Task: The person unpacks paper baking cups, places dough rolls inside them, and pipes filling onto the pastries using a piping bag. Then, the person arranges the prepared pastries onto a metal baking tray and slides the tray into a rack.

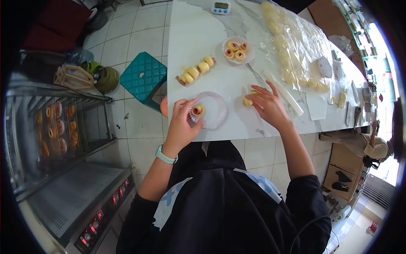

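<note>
My left hand (186, 119) pinches a dough roll (197, 111) with a reddish-brown filling, its spiral end facing up. That roll stands at the left side of a white fluted paper cup (218, 111). Over to the right, the fingers of my right hand (269, 104) rest around another yellow dough roll (248, 101), partly hidden beneath them. A row of dough wrapped around a sausage-like filling (195, 73), cut into pieces, lies beyond my left hand. Farther back, a second paper cup (249, 54) holds several rolls standing on end.
A white rolling pin (284, 93) lies right of my right hand. Plastic sheeting covers many dough pieces (296, 46) at the back right. A timer (220, 7) sits at the far edge. Left are a green stool (144, 78), a rack of bread (55, 127) and an oven (80, 203).
</note>
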Demonstrator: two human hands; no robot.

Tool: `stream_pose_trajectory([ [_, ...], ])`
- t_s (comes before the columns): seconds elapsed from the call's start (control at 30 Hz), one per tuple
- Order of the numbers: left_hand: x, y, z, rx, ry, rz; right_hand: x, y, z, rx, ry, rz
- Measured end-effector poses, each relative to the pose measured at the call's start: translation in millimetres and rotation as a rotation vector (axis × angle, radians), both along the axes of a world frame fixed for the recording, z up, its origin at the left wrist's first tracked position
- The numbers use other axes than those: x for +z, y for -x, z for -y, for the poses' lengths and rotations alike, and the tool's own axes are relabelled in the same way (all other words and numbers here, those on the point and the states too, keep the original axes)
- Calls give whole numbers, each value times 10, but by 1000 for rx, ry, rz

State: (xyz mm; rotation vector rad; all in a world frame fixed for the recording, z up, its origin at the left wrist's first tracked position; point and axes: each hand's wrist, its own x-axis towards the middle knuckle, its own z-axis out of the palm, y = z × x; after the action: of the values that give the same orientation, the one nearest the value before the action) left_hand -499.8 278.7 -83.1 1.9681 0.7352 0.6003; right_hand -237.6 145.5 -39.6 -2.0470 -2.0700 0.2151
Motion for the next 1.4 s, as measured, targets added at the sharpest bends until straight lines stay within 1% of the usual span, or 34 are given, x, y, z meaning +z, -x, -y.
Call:
stream_pose_trajectory([
  [0.03,-22,-2,-34,11,2,-3,13,64,-36,11,2,-3],
  [0.1,-45,15,-64,-73,-28,-12,134,268,-38,-224,-184,-342],
  [0.13,9,8,-83,-92,4,-78,194,363,-53,-327,-96,-477],
  [0.17,6,11,-83,-98,0,-75,203,425,-69,-331,-101,-474],
  [0.23,1,-18,-75,-93,15,-81,218,507,-81,-391,-47,-360],
  [0.27,-7,-24,-79,-103,13,-70,220,533,-112,-400,-51,-349],
  [0.33,-14,-10,-79,-93,10,-96,175,542,-195,-279,-64,-174],
  [0.37,-32,-14,-77,-97,13,-95,95,506,-226,-282,-61,-172],
  [0.43,-69,-30,-83,-74,-34,-57,-41,461,-310,-97,35,-206],
  [0.47,-85,-29,-79,-70,-32,-58,-51,455,-296,-93,37,-207],
  [0.53,-81,-34,-60,-55,-5,-43,67,488,-315,-438,48,-518],
  [0.57,-84,-42,-43,-36,-5,-49,98,500,-339,-419,55,-522],
  [0.63,-94,-44,-3,-2,72,6,164,553,-364,-427,18,-1170],
  [0.67,-102,-44,7,6,67,0,203,636,-403,-386,89,-1242],
  [0.7,-115,-56,26,23,51,-7,185,675,-435,-338,204,-1061],
  [0.77,-98,-95,51,50,32,-12,209,827,-540,-194,191,-746],
  [0.8,-78,-102,58,59,25,-35,137,858,-576,-182,192,-748],
  [0.87,-38,-112,79,84,15,-67,-71,895,-631,-159,82,-495],
  [0.93,-2,-129,114,116,62,-118,-74,882,-669,-129,108,-515],
  [1.0,-10,-151,141,150,20,-123,-62,868,-682,-102,129,-530],
  [1.07,-8,-177,159,182,-29,-122,-59,851,-704,-93,199,-430],
  [1.1,7,-183,175,183,-33,-129,-147,844,-706,-83,191,-430],
  [1.17,12,-216,194,166,-41,-121,-372,756,-674,127,-204,-170],
  [1.2,-16,-226,211,198,-96,-145,-281,665,-633,103,-201,-151],
  [1.23,-24,-255,244,228,-146,-173,-121,589,-597,56,-210,-236],
  [1.27,-28,-278,276,206,-142,-164,22,512,-569,15,-224,-328],
  [1.3,14,-279,294,238,-109,-155,136,367,-500,1,-225,-325],
  [1.37,114,-302,350,276,-83,-156,288,-15,-305,-63,-7,-223],
  [1.4,164,-325,400,300,84,-137,221,-154,-221,-62,-10,-231],
])
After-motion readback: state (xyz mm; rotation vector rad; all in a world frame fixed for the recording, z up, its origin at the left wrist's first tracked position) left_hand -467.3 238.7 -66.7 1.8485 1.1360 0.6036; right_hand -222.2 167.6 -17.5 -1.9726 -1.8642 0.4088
